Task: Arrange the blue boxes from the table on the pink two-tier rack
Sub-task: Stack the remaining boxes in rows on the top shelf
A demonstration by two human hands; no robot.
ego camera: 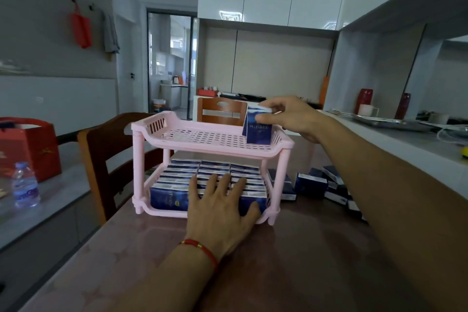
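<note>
The pink two-tier rack [152, 132] stands on the brown table. Its lower tier is packed with several blue boxes [169, 197] in rows. My left hand [217, 205] lies flat with straight fingers against the front boxes of that tier. On the upper tier's right end a blue box [259, 132] stands upright, and my right hand [291, 115] pinches its top between thumb and fingers. Several loose blue boxes [311, 185] lie on the table right of the rack, partly hidden by my right forearm.
A wooden chair [101, 159] stands left of the rack and another [220, 111] behind it. A water bottle [25, 185] and a red bag [30, 144] sit on the grey surface at left. A grey counter [405, 144] runs along the right.
</note>
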